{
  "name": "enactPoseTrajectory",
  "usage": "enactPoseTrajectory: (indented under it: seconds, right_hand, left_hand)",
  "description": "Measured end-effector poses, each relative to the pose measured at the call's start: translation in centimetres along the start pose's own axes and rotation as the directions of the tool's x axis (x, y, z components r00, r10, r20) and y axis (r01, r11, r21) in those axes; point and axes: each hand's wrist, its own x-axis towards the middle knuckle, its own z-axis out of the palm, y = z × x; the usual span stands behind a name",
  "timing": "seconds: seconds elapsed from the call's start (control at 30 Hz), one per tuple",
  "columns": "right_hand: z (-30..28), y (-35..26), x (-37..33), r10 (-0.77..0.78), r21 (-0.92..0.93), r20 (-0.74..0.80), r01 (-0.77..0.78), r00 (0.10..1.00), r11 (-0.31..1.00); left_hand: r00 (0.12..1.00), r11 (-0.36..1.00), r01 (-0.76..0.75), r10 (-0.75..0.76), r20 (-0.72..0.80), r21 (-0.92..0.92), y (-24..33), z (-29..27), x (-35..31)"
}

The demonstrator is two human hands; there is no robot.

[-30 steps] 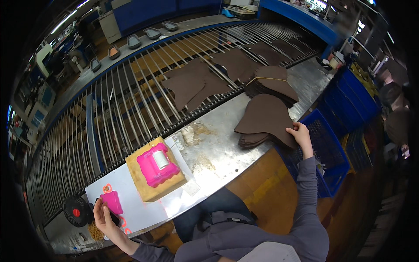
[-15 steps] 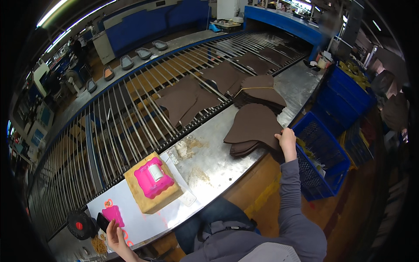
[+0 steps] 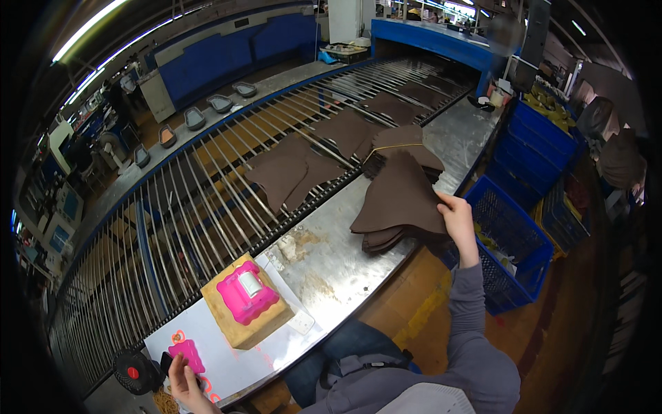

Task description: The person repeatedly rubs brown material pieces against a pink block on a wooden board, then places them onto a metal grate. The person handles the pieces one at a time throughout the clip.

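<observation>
My right hand point(image 3: 458, 222) pinches the right edge of a stack of dark brown cut sheets point(image 3: 400, 200), thumb on top; its other fingers are partly hidden. The stack lies on the metal ledge, its layers fanned at the near edge. Just behind it lies a second brown stack point(image 3: 414, 143) with a yellow band around it. At lower left, my left hand point(image 3: 186, 386) has its fingers apart, beside a small black object point(image 3: 165, 363) and a flat pink scalloped piece point(image 3: 186, 356). Whether it touches either I cannot tell.
A pink scalloped holder point(image 3: 247, 295) sits on a yellow foam block point(image 3: 238, 334) over white paper. Brown pieces point(image 3: 289, 169) lie on the conveyor rods beyond the ledge. Blue crates point(image 3: 510, 241) stand at right. A black round object point(image 3: 134, 372) and rubber bands point(image 3: 165, 400) are at lower left.
The top brown sheet's outline has turned and narrowed at its far end under my right hand. My left hand stays by the black object. The whole view has shifted slightly.
</observation>
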Motion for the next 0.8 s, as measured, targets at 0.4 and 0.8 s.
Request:
enactPoseTrajectory:
  seconds: [0.4, 0.8]
  right_hand:
    - [1.6, -21.9, -4.5, -0.65, 0.694, 0.191, 0.368, 0.735, 0.619]
    - [18.3, -25.6, -5.5, -0.891, 0.76, 0.44, 0.483, 0.111, 0.435]
  left_hand:
    - [0.784, 0.916, -0.158, 0.344, 0.517, -0.37, 7.3, 10.2, 5.7]
    - [0.848, 0.869, -0.431, 0.298, 0.439, 0.242, 3.4, 1.3, 9.5]
